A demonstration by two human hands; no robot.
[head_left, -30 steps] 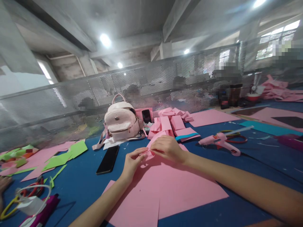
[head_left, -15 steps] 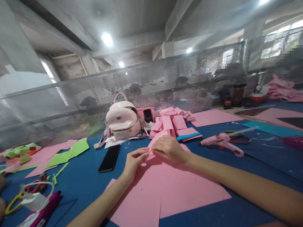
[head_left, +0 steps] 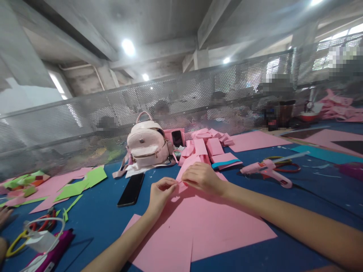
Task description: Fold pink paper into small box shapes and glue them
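Large pink paper sheets (head_left: 218, 223) lie on the blue table below my hands. My left hand (head_left: 161, 192) pinches the edge of a piece of pink paper (head_left: 188, 164) between thumb and fingers. Close beside it, my right hand (head_left: 202, 177) is closed on the same edge, its fingers bent over the paper and hiding part of it. The held piece slants up and away toward a pile of folded pink paper pieces (head_left: 200, 145). A blue strip (head_left: 225, 163) lies across one piece of that pile.
A pink glue gun (head_left: 266, 170) and scissors (head_left: 292, 168) lie to the right. A phone (head_left: 131, 190) and a white backpack (head_left: 147, 143) are left of centre. Green paper (head_left: 82, 183), pliers (head_left: 51, 219) and a purple power strip (head_left: 58, 247) sit at left. Another person's hand (head_left: 5, 215) shows at the left edge.
My left hand has shifted very slightly left; my right hand stays almost still. The held paper has flattened a little. The other person's hand at the left edge has moved.
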